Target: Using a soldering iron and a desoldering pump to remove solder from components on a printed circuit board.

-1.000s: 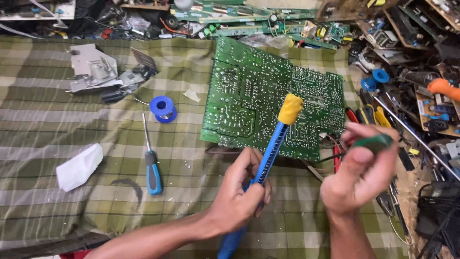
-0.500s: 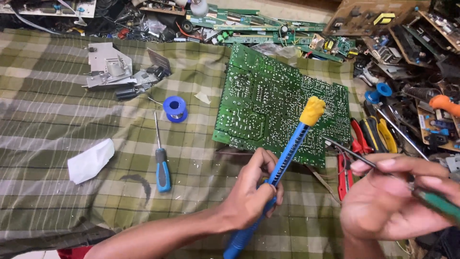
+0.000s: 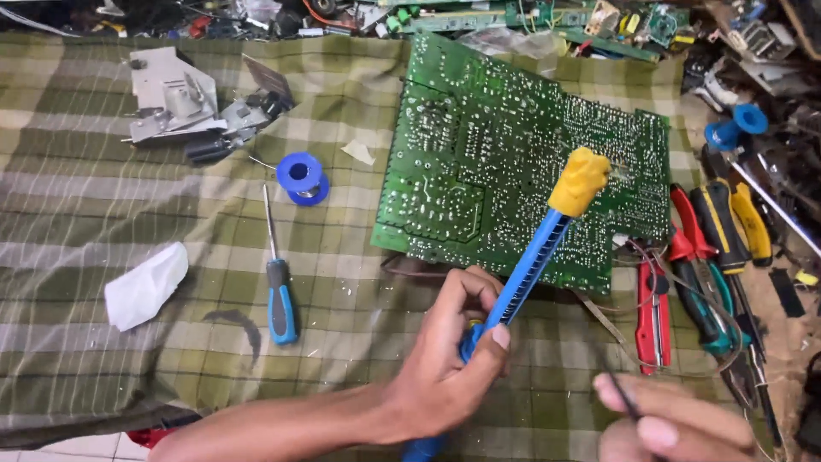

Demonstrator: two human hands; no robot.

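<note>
Gripping the blue pump tool [image 3: 522, 274] in my left hand [image 3: 449, 364] over the green board [image 3: 513, 162], I am pulling my right hand [image 3: 676, 423], pinching a thin tool, down away from it.

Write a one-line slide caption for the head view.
Left hand grips a blue desoldering pump over a green circuit board; right hand pinches a thin tool.

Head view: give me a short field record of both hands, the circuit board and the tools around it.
left hand: grips blue desoldering pump, yellow tip over board
right hand: bottom edge, pinches a thin dark tool, mostly cut off
circuit board: green, solder side up, on checked cloth
left of board: blue screwdriver, solder spool, white tissue
right of board: pliers
</note>
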